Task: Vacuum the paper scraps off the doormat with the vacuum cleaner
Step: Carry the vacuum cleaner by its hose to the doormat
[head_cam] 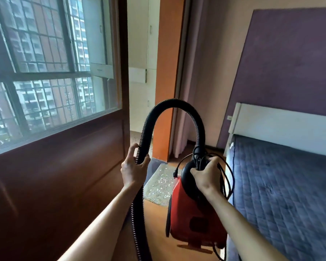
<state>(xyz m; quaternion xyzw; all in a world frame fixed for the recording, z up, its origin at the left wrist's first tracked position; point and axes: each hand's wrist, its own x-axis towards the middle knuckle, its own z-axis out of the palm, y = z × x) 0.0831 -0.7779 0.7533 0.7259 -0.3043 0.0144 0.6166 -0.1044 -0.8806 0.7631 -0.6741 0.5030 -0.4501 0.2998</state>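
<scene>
A red vacuum cleaner (192,219) hangs in the air in front of me, above the wooden floor. My right hand (207,174) grips its black top handle together with loops of the black power cord (228,178). My left hand (134,166) is closed around the black ribbed hose (177,104), which arches up between both hands and trails down past my left forearm. Beyond the vacuum lies a grey speckled doormat (158,187) strewn with several small white paper scraps (164,180). The hose nozzle is out of view.
A dark brown wooden door with a glass pane (55,166) stands close on the left. A bed with a blue quilted cover (282,194) fills the right. An orange wall edge (166,91) and a pale curtain (188,91) stand behind the mat, with a narrow strip of floor between door and bed.
</scene>
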